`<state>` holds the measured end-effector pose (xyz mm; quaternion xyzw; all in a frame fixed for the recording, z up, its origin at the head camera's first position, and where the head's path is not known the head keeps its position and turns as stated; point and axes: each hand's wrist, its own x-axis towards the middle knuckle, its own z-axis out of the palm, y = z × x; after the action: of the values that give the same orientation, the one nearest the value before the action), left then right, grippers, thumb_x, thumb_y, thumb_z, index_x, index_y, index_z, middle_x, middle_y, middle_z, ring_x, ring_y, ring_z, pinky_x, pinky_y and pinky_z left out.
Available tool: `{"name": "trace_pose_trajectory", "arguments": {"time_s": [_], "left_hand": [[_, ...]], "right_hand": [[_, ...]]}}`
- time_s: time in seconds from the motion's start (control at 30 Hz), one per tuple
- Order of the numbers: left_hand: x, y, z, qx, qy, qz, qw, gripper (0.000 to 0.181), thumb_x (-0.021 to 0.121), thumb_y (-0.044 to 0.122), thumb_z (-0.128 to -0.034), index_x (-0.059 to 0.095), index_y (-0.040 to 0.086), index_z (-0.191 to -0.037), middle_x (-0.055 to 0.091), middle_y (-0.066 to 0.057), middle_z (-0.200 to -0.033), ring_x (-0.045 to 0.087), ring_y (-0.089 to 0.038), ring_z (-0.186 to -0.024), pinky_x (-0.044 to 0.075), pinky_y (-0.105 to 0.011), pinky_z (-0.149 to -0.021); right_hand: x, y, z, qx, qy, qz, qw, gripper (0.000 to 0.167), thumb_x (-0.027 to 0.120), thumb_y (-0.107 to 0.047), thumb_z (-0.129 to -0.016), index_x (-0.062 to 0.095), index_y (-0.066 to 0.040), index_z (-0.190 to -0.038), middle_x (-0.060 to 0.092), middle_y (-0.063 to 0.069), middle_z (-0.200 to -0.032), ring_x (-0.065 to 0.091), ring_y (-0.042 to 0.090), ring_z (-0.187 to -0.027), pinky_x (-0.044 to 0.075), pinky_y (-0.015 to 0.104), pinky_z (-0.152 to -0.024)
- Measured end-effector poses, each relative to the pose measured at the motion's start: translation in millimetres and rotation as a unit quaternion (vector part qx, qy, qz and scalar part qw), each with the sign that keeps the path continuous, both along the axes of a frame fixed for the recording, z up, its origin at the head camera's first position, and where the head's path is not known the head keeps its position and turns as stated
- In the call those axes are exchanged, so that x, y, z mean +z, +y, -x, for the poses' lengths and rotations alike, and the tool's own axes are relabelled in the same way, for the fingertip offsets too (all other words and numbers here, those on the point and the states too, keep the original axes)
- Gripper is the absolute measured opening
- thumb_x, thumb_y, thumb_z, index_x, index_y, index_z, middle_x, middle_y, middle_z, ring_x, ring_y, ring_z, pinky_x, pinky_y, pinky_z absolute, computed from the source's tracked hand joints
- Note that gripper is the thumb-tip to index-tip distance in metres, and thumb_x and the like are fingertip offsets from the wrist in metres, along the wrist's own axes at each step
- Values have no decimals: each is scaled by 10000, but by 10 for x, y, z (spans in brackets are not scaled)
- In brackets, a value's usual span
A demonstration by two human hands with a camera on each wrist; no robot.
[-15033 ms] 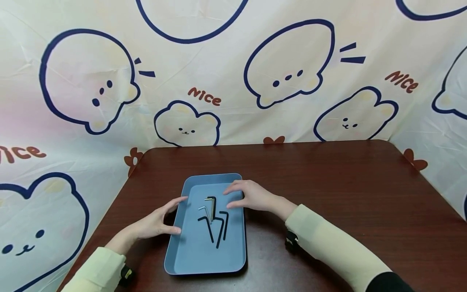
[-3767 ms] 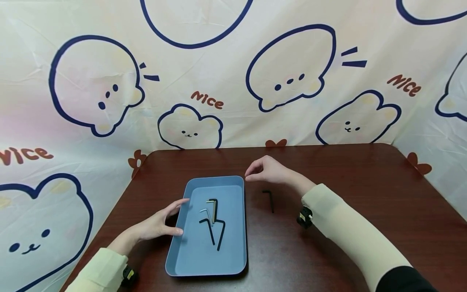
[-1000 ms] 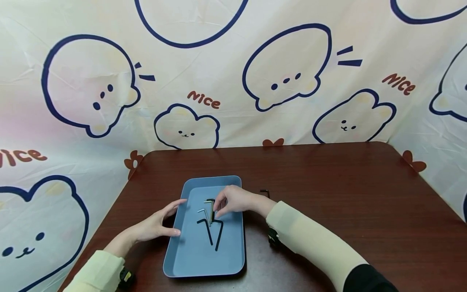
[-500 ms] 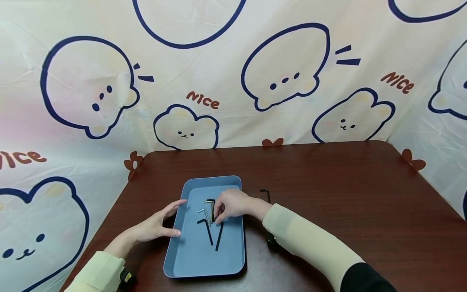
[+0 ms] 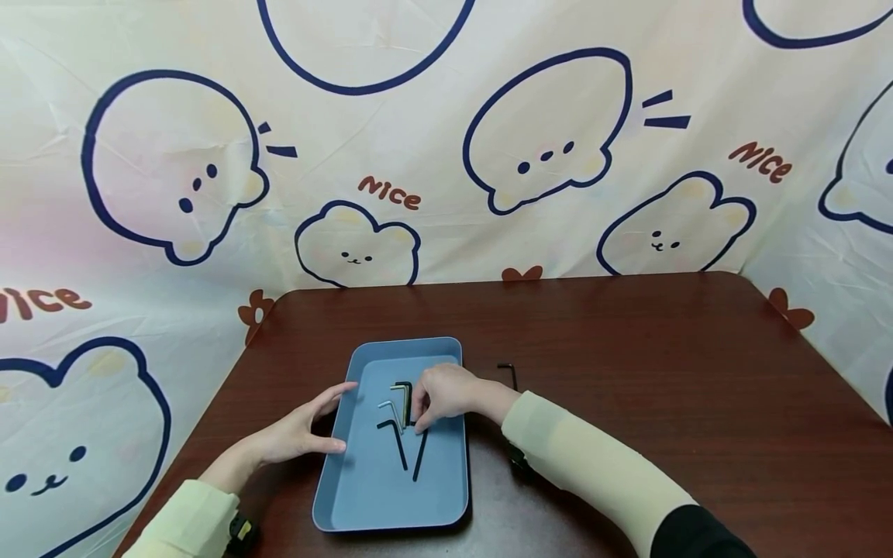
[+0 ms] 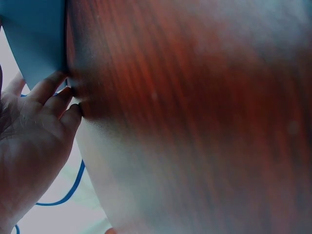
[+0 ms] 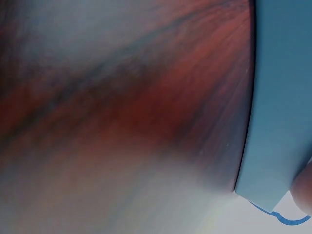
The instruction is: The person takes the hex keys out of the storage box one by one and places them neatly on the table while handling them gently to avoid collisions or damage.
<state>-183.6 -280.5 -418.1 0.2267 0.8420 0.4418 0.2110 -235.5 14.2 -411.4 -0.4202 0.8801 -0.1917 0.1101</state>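
In the head view my left hand (image 5: 296, 426) spreads thumb and fingers along the left rim of the blue tray (image 5: 391, 504); the left wrist view shows this hand (image 6: 39, 131) against the tray's side. Curled over the tray's middle, my right hand (image 5: 449, 394) has thumb and fingertips at the bend of a black hex key (image 5: 420, 457), pinching it as far as I can see. Left of those fingertips lie another black key (image 5: 399, 444), a silver key (image 5: 391, 409) and a yellowish key (image 5: 405, 403) beside a black one. The right wrist view shows only part of this hand (image 7: 303, 190).
Another black hex key (image 5: 512, 373) lies on the dark wooden table (image 5: 614, 372), right of the tray, partly behind my right wrist. A patterned cloth (image 5: 446, 232) hangs behind the table.
Since the earliest frame, one black key has gone from the tray's right part and one lies on the table. My right hand has returned over the tray, lowering slightly to another key's bend.
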Motion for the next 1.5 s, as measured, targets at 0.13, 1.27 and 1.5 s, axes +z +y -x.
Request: {"name": "trace_pose_trajectory", "arguments": {"time_s": [0.13,1.27,1.5], "left_hand": [[7,1,3,-7,19,7,10000,863,752,172,-859,207,102,-1525,183,-298,-1544,171,-508,-1394,179,-723,-1008],[-7,-2,5,-29,52,42,10000,861,746,174,-866,199,103,-1527,185,-306,-1539,184,-515,-1387,195,-720,-1004],[-17,-2,11,-41,73,40,10000,859,747,174,-866,202,105,-1527,186,-303,-1540,185,-512,-1389,191,-717,-1008]], "right_hand": [[-21,-3,12,-35,61,-12,10000,172,829,-346,-774,714,-319,-649,565,-267,-622,509,-31,-610,394,175,-579],[-51,30,59,268,-435,749,9959,165,772,-150,-839,730,-212,-693,600,-197,-630,540,-24,-581,438,161,-561],[-24,55,55,130,-894,1093,9899,134,761,-105,-846,733,-172,-733,629,-158,-686,571,-15,-635,469,176,-597]]}}
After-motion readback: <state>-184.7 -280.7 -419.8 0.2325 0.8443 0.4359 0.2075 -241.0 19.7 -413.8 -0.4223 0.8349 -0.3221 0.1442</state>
